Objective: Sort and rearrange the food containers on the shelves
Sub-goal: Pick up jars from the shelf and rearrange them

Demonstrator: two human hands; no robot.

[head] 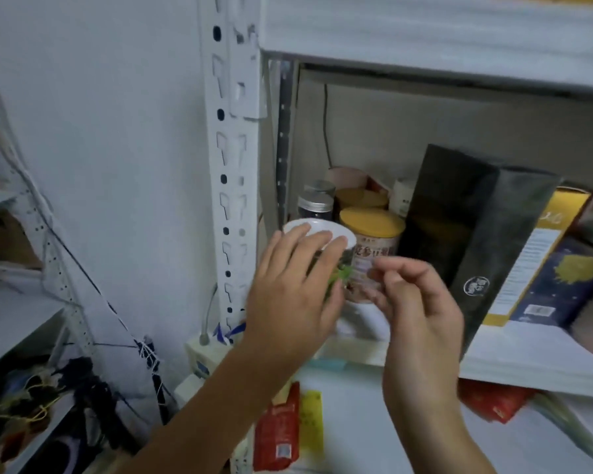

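Observation:
A clear jar with a white lid (322, 230) and a green label stands at the front left of the middle shelf (528, 357). My left hand (295, 289) wraps its fingers round the jar's left side. My right hand (415, 309) hovers just right of the jar with loosely curled fingers, holding nothing that I can see. Right behind the jar stands a can with a yellow lid (372, 224). Farther back are a second yellow-lidded can (362, 198), dark jars with silver lids (315, 203), a pink tub (346, 176) and a white jar (402, 195).
A tall black box (473, 234) leans to the right of the cans, with a yellow and blue box (555, 268) beyond it. Red and yellow packets (288, 429) lie on the shelf below. A white perforated upright (231, 165) bounds the shelf on the left. Cords hang beside it.

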